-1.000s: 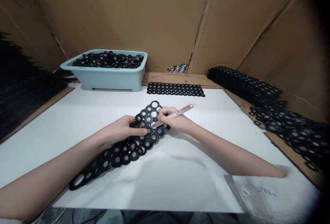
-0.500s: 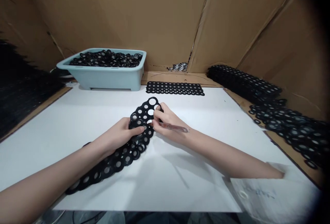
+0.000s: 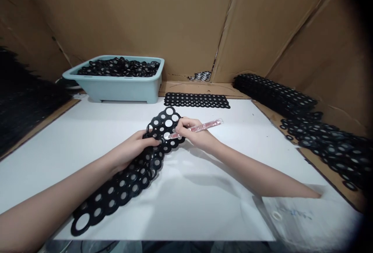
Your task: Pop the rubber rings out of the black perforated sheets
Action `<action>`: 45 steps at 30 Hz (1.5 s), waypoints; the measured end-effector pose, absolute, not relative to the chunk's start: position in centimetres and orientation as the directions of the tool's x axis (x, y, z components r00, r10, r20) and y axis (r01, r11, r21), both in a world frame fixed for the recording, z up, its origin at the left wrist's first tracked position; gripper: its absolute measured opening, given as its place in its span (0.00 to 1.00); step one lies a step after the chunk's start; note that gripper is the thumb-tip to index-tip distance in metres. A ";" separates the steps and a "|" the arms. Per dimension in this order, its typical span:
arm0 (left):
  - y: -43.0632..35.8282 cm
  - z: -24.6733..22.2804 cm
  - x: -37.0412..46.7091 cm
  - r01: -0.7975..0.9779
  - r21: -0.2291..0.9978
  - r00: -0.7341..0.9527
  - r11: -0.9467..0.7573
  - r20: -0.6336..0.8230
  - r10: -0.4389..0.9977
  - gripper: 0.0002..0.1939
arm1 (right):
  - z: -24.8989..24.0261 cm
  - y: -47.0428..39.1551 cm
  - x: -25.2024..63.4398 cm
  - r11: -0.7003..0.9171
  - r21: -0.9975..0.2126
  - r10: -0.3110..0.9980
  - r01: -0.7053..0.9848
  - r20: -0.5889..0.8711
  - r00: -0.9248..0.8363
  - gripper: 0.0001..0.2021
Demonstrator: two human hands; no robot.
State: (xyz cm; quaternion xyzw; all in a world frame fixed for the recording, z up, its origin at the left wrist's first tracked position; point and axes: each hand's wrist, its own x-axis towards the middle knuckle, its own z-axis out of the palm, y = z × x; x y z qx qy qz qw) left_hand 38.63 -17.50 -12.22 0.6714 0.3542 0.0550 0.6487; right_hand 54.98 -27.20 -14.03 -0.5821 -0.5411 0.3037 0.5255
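Observation:
A black sheet of joined rings (image 3: 128, 186) runs diagonally from the front left edge toward the middle of the white table. Some of its round holes look filled with greyish discs; a few larger ones show white through. Closed on the sheet's left side is my left hand (image 3: 132, 150), thumb on top and the other fingers mostly hidden beneath. My right hand (image 3: 196, 133) pinches a slim pen-like tool (image 3: 207, 125) with a reddish handle in clear wrapping. The tool's tip points left, at a hole near my left thumb; whether it touches is unclear.
A light blue tub (image 3: 122, 89) heaped with black ring pieces stands at the back left. Another ring sheet (image 3: 196, 100) lies flat behind my hands. Stacked sheets (image 3: 271, 91) and a loose pile (image 3: 329, 148) line the right side. Cardboard walls (image 3: 140, 16) enclose the table.
The tool in my right hand has swung so its rear end points up and right. The sheet has shifted and tilted, with its lower left end now showing a large white hole.

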 end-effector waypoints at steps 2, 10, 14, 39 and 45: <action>-17.3 -12.5 38.7 0.379 0.919 0.739 0.109 -0.371 0.562 0.14 | -14.1 -27.1 55.1 0.107 -0.976 0.973 0.189 0.141 0.181 0.09; -17.4 -12.3 38.9 0.390 0.920 0.765 0.028 -0.341 0.547 0.15 | -14.3 -27.0 55.6 -0.018 -0.997 0.996 -0.070 -0.024 0.088 0.09; -18.1 -11.5 39.1 0.414 0.908 0.778 -0.054 -0.323 0.539 0.17 | -14.5 -26.9 55.6 -0.013 -1.000 0.994 -0.018 -0.015 0.105 0.09; -19.1 -12.7 38.6 0.388 0.902 0.700 -0.189 -0.155 0.698 0.12 | -14.7 -28.0 52.7 0.279 -0.512 0.860 0.813 0.510 0.026 0.07; -18.3 -12.2 38.7 0.402 0.910 0.733 -0.100 -0.254 0.631 0.14 | -14.5 -27.7 53.7 0.151 -0.732 0.916 0.664 0.356 0.184 0.08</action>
